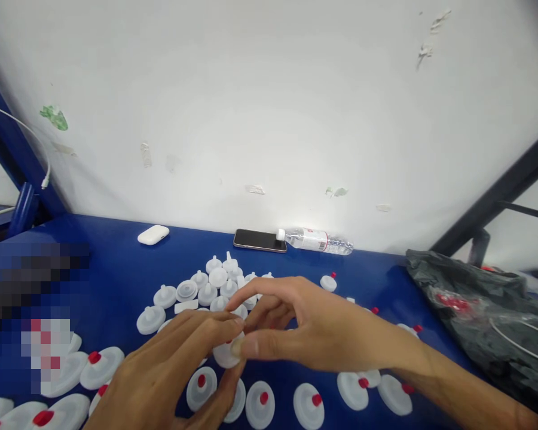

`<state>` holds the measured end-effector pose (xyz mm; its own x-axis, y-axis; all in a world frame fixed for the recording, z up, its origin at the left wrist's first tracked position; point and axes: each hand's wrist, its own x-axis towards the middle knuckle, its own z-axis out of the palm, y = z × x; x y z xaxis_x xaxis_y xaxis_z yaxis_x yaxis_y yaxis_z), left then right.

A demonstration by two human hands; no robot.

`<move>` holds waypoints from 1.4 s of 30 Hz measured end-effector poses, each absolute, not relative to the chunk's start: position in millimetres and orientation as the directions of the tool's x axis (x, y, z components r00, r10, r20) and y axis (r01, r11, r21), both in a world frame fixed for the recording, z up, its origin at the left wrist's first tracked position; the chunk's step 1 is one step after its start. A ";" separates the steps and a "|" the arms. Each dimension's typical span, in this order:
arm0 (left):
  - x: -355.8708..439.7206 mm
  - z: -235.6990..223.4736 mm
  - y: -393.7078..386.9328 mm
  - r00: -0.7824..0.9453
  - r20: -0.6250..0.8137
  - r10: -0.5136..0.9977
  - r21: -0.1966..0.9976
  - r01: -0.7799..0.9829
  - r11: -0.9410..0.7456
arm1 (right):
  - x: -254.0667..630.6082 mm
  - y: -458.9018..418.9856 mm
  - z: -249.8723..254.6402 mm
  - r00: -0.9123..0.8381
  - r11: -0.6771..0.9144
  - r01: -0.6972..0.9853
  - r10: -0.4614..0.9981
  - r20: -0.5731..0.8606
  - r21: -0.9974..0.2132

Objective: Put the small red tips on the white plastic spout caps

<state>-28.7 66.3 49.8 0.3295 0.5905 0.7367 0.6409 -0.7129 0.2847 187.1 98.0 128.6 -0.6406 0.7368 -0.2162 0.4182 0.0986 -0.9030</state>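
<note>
My left hand (174, 370) and my right hand (314, 331) meet over a blue table (116, 269), both pinching one white plastic disc (226, 353) between fingertips and thumbs. Behind the hands lies a heap of plain white discs with stubs (206, 289). In front of them sits a row of white discs with red caps (260, 403). More red-capped discs (96, 365) lie at the left.
A phone (259, 239), a lying water bottle (316, 240) and a white earbud case (153, 234) rest by the white wall. A dark plastic bag (484, 316) fills the right side. A blurred patch covers the left edge.
</note>
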 end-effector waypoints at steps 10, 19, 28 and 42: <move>-23.8 47.8 73.2 0.435 0.659 0.614 0.211 0.677 -0.705 | 200.6 121.3 124.8 -0.443 0.426 0.753 0.892 0.093 -0.502; -23.4 42.2 72.8 0.493 0.633 0.598 0.135 0.689 -0.712 | 195.5 126.2 94.9 -0.474 0.483 0.834 0.875 0.100 -0.268; -26.9 45.9 69.9 0.439 0.667 0.603 0.160 0.705 -0.690 | 194.5 132.8 77.7 -0.460 0.469 0.862 0.883 0.092 -0.193; -30.5 42.2 68.5 0.232 0.741 0.631 0.246 0.780 -0.575 | 191.8 105.1 138.5 -0.620 0.201 0.476 0.767 -0.165 -0.856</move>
<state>-30.5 68.5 42.2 0.2319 0.6308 0.7405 0.7802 -0.5753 0.2457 191.8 105.1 138.5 -0.6203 0.7668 -0.1652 0.4763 0.2009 -0.8560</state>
